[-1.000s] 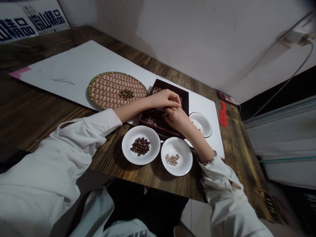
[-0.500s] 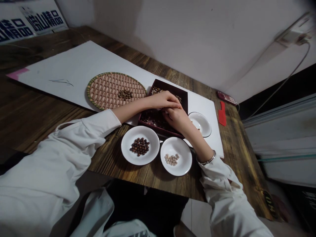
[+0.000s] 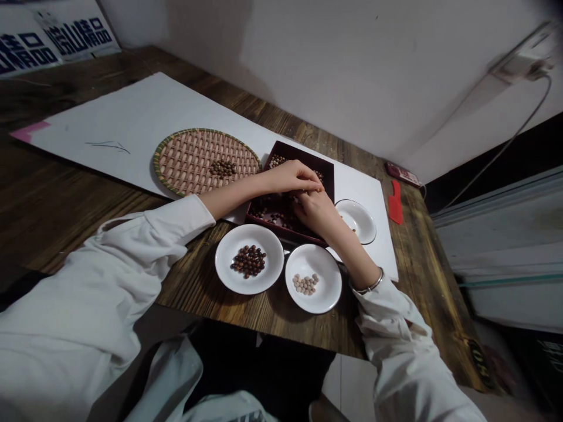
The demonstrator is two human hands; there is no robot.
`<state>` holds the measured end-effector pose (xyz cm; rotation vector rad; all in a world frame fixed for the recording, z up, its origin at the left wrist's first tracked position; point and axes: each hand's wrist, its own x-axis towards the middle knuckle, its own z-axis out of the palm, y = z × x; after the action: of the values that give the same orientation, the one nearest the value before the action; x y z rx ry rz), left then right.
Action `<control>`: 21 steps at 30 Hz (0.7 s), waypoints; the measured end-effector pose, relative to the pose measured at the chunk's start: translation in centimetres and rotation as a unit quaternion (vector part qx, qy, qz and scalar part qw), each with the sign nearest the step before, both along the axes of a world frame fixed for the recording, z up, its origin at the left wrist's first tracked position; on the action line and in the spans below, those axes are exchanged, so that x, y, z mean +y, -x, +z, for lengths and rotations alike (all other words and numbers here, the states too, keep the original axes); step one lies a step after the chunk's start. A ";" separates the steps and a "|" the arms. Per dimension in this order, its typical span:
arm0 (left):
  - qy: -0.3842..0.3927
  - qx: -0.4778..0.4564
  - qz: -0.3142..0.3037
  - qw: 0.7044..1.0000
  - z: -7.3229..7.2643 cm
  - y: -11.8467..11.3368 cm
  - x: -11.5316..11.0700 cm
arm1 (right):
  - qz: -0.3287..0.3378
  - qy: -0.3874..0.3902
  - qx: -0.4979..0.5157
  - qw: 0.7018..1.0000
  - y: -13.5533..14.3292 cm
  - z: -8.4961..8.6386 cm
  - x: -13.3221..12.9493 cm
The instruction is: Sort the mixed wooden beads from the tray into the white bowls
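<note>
My left hand [image 3: 292, 176] and my right hand [image 3: 315, 210] meet over a dark red box [image 3: 331, 176] of mixed small round beads [image 3: 278, 160]. The left hand's fingers are curled together, their tips at the back of the right hand. My right hand is closed, its fingertips low over the beads inside the box; what either hand holds is hidden. In front of the box, one white dish [image 3: 222, 266] has dark brown beads [image 3: 248, 261], and another white dish [image 3: 325, 299] has pale beads [image 3: 305, 284].
A third white dish [image 3: 367, 225] with a few light beads is right of my right hand. A round woven tray [image 3: 185, 158] holds olive-brown beads [image 3: 223, 168]. Beneath lies a white board [image 3: 132, 111]. A red comb [image 3: 394, 205] and a phone-like object [image 3: 402, 174] lie at right.
Both hands stay over the box in nearly the same pose. The right hand's fingers have shifted slightly, and the camera view has moved a little.
</note>
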<state>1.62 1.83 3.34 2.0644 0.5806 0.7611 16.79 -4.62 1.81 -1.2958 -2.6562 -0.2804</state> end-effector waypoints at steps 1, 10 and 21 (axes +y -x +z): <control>-0.002 0.002 0.000 1.000 0.0 0.0 0.0 | -0.002 0.000 -0.001 1.000 0.0 -0.1 0.1; -0.001 0.011 -0.015 1.000 -0.2 0.0 0.1 | -0.008 0.005 0.010 1.000 -0.5 -0.9 0.5; 0.004 0.009 -0.010 1.000 -0.2 0.1 0.2 | -0.043 0.004 0.027 0.999 -0.4 -1.0 0.4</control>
<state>1.55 1.99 3.17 2.0678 0.5700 0.7283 17.18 -4.24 0.78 -1.4011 -2.5642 -0.2411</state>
